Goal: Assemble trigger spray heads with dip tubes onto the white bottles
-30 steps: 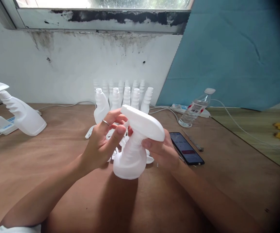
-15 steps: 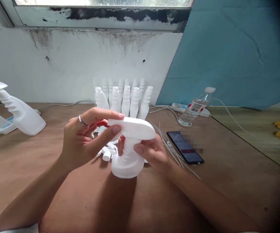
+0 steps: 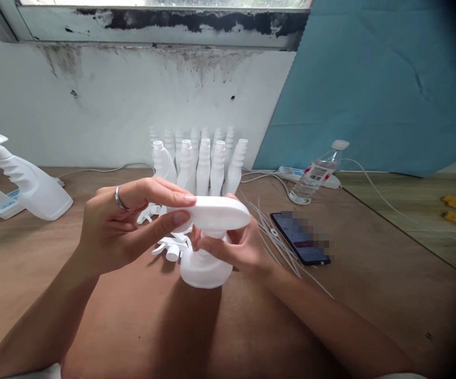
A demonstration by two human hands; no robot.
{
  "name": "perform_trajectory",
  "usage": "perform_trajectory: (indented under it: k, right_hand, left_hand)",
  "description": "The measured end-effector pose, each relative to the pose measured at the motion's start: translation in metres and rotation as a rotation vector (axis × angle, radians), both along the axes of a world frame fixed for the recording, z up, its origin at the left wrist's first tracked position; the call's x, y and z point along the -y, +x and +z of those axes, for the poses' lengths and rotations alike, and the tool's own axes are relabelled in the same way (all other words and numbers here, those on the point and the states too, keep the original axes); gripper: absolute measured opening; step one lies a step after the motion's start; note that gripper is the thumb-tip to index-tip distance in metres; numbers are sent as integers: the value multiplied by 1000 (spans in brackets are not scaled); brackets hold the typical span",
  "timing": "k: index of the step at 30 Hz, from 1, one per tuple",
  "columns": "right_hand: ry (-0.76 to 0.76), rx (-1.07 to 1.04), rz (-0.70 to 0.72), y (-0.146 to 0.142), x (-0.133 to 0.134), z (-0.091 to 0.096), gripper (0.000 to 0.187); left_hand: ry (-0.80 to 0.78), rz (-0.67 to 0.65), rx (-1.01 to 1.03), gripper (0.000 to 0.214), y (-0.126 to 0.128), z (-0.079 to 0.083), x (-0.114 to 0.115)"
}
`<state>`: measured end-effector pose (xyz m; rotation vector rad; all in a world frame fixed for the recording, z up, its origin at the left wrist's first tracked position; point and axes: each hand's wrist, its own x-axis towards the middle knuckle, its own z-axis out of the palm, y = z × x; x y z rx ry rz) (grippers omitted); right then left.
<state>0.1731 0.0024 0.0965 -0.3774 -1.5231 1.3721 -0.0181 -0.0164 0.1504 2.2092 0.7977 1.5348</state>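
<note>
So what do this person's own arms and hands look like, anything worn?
Both forearms are bare, with no gloves or watch. The left hand wears a plain silver ring on one finger; the right hand shows no ring. A white sleeve edge shows at the left upper arm.

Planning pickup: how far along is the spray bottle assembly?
Done: one finished spray bottle lies far left. In hand: the left hand holds a trigger head on a bottle gripped at the neck by the right hand. Left: open bottles standing behind, loose heads nearby.
</note>
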Motion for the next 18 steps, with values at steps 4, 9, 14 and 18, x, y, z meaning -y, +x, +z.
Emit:
perform_trajectory:
  k: [4, 9, 14, 18]
  right_hand:
    - [-37, -65, 48, -2, 2, 2, 40]
    - [-54, 14, 1, -3, 3, 4, 39]
    - [-32, -54, 128, -6, 4, 5, 41]
    - [-31, 31, -22, -6, 7, 6, 38]
  left_hand:
    - [9, 14, -13, 12, -1, 1, 0]
    - [-19, -30, -16, 15, -2, 4, -1]
    - [-36, -6, -28, 13, -4, 4, -1]
    - [-55, -16, -26, 9, -5, 4, -1]
